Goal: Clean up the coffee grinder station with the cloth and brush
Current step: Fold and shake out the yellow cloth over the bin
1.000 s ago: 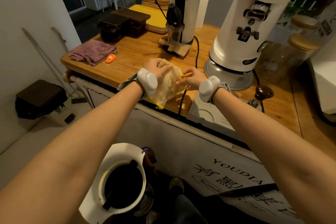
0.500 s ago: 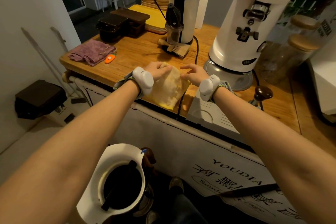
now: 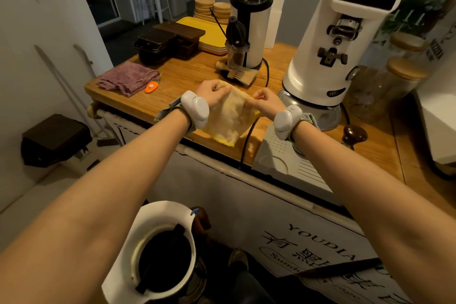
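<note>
A pale yellow cloth (image 3: 230, 118) hangs spread out between my two hands above the front edge of the wooden counter (image 3: 177, 81). My left hand (image 3: 213, 92) pinches its upper left corner. My right hand (image 3: 267, 101) pinches its upper right corner. A wooden brush (image 3: 240, 75) lies on the counter just behind the cloth, at the foot of the black-and-white grinder (image 3: 250, 15). The large white grinder (image 3: 345, 39) with a lit screen stands to the right.
A purple cloth (image 3: 128, 78) and a small orange carrot-shaped object (image 3: 151, 87) lie at the left. Dark boxes (image 3: 167, 42), a yellow tray and wooden lids stand behind. A tamping mat (image 3: 291, 165) and a tamper (image 3: 354, 134) are front right. A white-lined bin (image 3: 158, 254) stands below.
The cloth was bunched between my hands a second ago. My hands have moved apart and lifted slightly, and the cloth now hangs opened out flat.
</note>
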Tool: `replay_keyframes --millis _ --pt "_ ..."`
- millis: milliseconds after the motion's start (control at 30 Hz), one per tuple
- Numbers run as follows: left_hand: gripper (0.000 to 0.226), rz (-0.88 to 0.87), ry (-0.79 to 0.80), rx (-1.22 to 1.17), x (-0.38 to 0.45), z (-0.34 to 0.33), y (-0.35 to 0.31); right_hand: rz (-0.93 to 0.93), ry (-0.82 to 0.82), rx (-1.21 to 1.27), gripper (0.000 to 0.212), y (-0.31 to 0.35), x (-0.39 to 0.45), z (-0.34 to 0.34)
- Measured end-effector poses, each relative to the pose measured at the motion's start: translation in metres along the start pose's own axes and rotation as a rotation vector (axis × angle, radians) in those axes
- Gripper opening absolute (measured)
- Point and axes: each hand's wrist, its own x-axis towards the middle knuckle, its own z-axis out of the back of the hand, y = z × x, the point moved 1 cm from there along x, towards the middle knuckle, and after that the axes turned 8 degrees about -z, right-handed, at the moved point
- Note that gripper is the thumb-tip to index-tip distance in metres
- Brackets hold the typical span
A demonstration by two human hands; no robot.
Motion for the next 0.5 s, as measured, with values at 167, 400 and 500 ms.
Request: replay_keyframes --millis 167,400,500 --pt "0.027 0.021 -0.091 0.097 0.004 -0.002 0.002 0.004 -0.087 0.007 0.025 0.007 -0.004 0.002" --pt "0.028 -0.127 -0.055 0.194 0.001 -0.012 -0.018 -0.036 -0.158 0.120 0.014 0.019 -0.017 0.004" --pt "0.031 -0.140 -0.072 0.192 0.000 -0.014 -0.024 -0.073 -0.017 0.109 0.053 0.019 -0.019 0.009"
